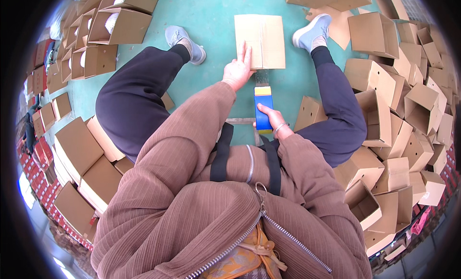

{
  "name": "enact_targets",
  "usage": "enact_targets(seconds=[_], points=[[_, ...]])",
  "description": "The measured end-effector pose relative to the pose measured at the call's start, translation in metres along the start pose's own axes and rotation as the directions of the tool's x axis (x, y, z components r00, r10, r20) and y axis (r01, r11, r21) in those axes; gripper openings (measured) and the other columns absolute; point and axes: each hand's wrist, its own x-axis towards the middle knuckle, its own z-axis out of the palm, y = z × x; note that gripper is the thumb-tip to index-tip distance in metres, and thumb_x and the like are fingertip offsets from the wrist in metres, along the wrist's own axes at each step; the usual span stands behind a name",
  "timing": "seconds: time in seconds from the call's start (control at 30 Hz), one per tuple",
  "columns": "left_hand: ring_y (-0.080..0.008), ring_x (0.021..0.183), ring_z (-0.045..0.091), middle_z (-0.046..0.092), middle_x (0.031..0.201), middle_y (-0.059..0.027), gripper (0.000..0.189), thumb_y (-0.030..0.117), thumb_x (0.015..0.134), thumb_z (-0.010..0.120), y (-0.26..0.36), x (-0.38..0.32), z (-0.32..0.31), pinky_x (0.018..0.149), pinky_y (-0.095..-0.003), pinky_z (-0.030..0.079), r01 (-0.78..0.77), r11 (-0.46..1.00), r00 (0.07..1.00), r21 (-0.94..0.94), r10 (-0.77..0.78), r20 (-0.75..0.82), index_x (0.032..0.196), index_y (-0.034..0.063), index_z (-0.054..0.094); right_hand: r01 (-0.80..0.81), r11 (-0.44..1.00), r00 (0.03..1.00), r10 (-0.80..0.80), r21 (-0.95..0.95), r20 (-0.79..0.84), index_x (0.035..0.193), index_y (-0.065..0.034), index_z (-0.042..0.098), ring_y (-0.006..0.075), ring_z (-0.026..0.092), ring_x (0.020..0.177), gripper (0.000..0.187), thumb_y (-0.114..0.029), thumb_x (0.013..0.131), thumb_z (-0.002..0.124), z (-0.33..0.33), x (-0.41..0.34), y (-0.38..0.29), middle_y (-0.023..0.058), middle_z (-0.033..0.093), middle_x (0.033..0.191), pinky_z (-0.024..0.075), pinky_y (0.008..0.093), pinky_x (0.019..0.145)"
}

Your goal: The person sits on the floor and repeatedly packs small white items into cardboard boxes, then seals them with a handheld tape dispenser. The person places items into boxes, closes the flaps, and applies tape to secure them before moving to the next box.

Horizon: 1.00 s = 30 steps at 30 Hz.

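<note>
A closed cardboard box (272,41) rests on the green floor between my feet, with a seam down the middle of its upper face. My left hand (237,68) holds the box at its near left corner, two fingers stretched flat over that face. In my right hand (272,117) is a blue tape dispenser (263,108) with yellow at both ends. Between the dispenser and the box's near edge runs a strip of clear tape (262,77). The underside of the box is hidden.
Open cardboard boxes (120,26) holding white round items stand at upper left. Flattened cardboard (79,149) is stacked by my left leg. A large heap of open boxes (381,81) lies along my right leg. My shoes (191,45) flank the floor (216,12).
</note>
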Motion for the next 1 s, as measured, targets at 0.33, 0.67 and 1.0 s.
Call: enact_targets(seconds=[0.33,0.67,1.0], points=[[-0.0387,0.129,0.040,0.038,0.142,-0.0240,0.087,0.037,0.066,0.078,0.014,0.017,-0.063,0.107,-0.0490,0.034,-0.070,0.983,0.992,0.170,0.051,0.114,0.134,-0.0029,0.043,-0.019,0.999,0.997,0.015,0.051,0.071,0.105,0.0037,0.060,0.0233,0.068,0.061,0.048,-0.037,0.083,0.072,0.000,-0.022,-0.006,0.0124,0.066,0.083,0.0557,0.0322,0.058],[-0.0510,0.137,0.026,0.030,0.145,-0.0332,0.095,0.037,0.074,0.078,0.016,0.015,-0.022,0.109,-0.0443,0.038,-0.111,0.953,0.994,0.280,0.108,0.026,0.138,-0.0139,0.031,-0.016,0.999,0.996,0.013,0.029,0.087,0.103,0.0006,0.057,0.0245,0.067,0.059,0.047,-0.040,0.084,0.071,-0.005,-0.031,0.003,0.0114,0.062,0.081,0.0544,0.0332,0.056],[-0.0501,0.138,0.026,0.027,0.148,-0.0335,0.091,0.035,0.076,0.077,0.011,0.014,-0.024,0.108,-0.0419,0.041,-0.129,0.969,0.992,0.211,0.122,0.043,0.140,-0.0107,0.032,-0.066,0.994,0.998,0.067,0.090,-0.012,0.111,0.0064,0.057,0.0289,0.069,0.064,0.045,-0.026,0.083,0.072,-0.003,0.021,0.001,0.0179,0.067,0.093,0.0581,0.0374,0.055]])
